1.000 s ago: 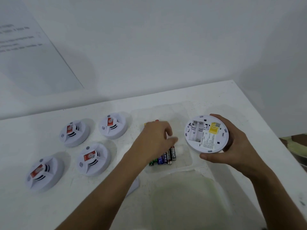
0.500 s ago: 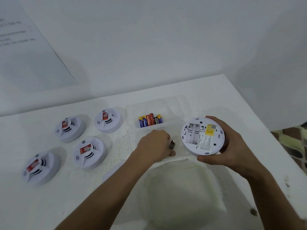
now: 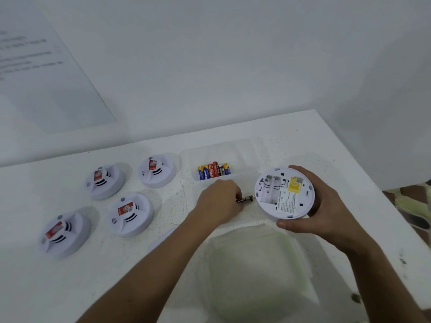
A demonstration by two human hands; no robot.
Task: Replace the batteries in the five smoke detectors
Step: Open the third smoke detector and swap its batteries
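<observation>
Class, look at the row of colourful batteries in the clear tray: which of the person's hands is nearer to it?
Left. The left hand is just below the batteries, holding a dark battery; the right hand grips the open detector further right.

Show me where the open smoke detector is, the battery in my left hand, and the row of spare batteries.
open smoke detector (image 3: 285, 197), head view, on its printed back label.
battery (image 3: 247, 198), head view, on its exposed end.
spare batteries (image 3: 214, 171), head view, on the red one mid-row.

White table (image 3: 291, 141) bears four smoke detectors (image 3: 131, 214), seemingly two clear trays (image 3: 233, 152).
</observation>
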